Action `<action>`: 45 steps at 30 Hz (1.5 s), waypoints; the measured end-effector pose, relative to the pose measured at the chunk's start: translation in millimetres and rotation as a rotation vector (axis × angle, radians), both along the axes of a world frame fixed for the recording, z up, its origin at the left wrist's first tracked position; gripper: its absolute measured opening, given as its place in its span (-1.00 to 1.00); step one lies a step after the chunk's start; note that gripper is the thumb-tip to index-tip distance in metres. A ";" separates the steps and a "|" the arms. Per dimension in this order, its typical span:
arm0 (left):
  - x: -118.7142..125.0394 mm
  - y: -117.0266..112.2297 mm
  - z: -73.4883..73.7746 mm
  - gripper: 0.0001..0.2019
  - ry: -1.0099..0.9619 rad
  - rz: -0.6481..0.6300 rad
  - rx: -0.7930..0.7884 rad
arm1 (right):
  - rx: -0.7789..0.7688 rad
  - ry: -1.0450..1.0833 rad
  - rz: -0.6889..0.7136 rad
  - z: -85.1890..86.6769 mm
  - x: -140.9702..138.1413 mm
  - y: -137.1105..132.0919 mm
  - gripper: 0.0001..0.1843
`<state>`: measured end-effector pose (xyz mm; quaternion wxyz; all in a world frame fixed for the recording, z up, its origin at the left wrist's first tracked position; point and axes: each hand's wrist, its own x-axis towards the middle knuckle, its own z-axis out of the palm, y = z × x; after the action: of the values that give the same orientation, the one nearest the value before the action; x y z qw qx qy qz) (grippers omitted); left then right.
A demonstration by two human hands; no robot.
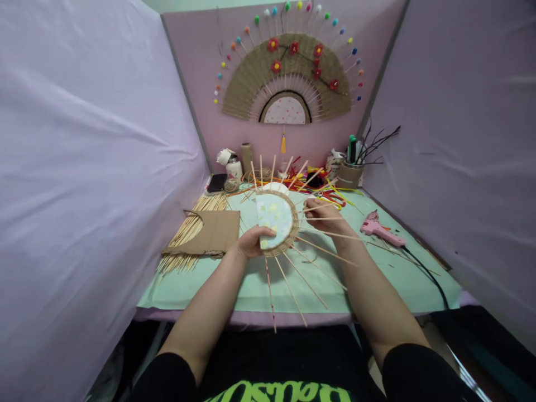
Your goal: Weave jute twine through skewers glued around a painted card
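A half-round fan base (276, 215), covered in pale blue and yellow patterned material, is in my left hand (250, 243). My thumb lies on its face, and the other fingers are behind it. Woven twine (295, 222) borders the curved edge. Thin wooden sticks (307, 282) spread outward from that edge like rays; one at the bottom has red marks. My right hand (321, 214) is closed among the sticks on the right, its fingertips pinched close to the twine border. What lies in that pinch is too small to make out.
Left, cut cardboard (221, 231) lies over a pile of thin sticks (184, 226). A pink glue gun (383, 229) with a black cord lies right. Behind are a phone (216, 183), a twine ball (231, 185), colourful pipe cleaners (335, 198) and a decorated fan (251, 84) on the wall.
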<state>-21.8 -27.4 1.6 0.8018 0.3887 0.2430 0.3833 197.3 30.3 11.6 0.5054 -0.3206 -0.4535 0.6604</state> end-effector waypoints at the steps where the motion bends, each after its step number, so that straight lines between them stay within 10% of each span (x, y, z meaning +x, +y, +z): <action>1: 1.5 -1.1 -2.0 -0.44 0.017 -0.032 0.003 | -0.012 0.028 0.027 -0.3 -5.0 -1.2 -0.75; 16: 5.0 0.6 5.7 -0.47 -0.017 0.206 -0.012 | -0.038 0.145 0.070 -1.4 -12.8 -0.7 -0.81; 45: 4.0 -5.1 6.8 -0.28 -0.262 -0.010 0.004 | 0.258 -0.127 -0.253 2.0 -6.1 -2.0 -0.77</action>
<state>-17.8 -32.5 8.4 0.8278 0.3383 0.1335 0.4272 191.2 28.4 13.6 0.5916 -0.3484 -0.5216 0.5065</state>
